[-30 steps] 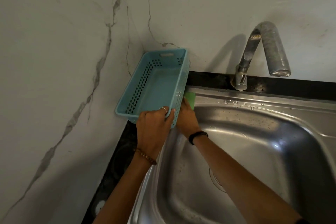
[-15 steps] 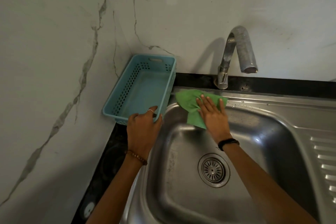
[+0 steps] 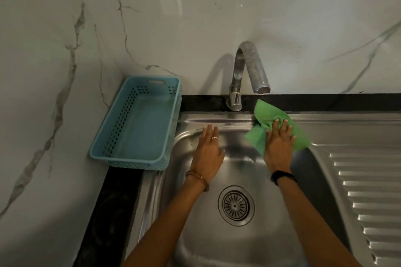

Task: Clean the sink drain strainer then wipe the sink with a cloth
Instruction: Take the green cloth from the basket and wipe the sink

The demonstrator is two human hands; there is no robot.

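Right hand (image 3: 278, 147), fingers flat, had pushed the green cloth (image 3: 268, 115) right of the faucet (image 3: 238, 76); left hand (image 3: 208, 149), flat, gripped nothing; rim-wiping advanced.

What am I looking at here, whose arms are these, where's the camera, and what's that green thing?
There is no machine here. A person wears one wide-angle camera on the head, so the picture looks down along their own two arms.

The left hand lies flat, fingers straight, at the back edge of the steel sink and holds nothing. The right hand presses a green cloth flat onto that rim, just right of the tap.

The round drain strainer sits in the bottom of the basin. On the left, an empty blue basket stands in the corner by the wall, beside the black counter. On the right is the ridged draining board.

This looks like the wiping part of the job.
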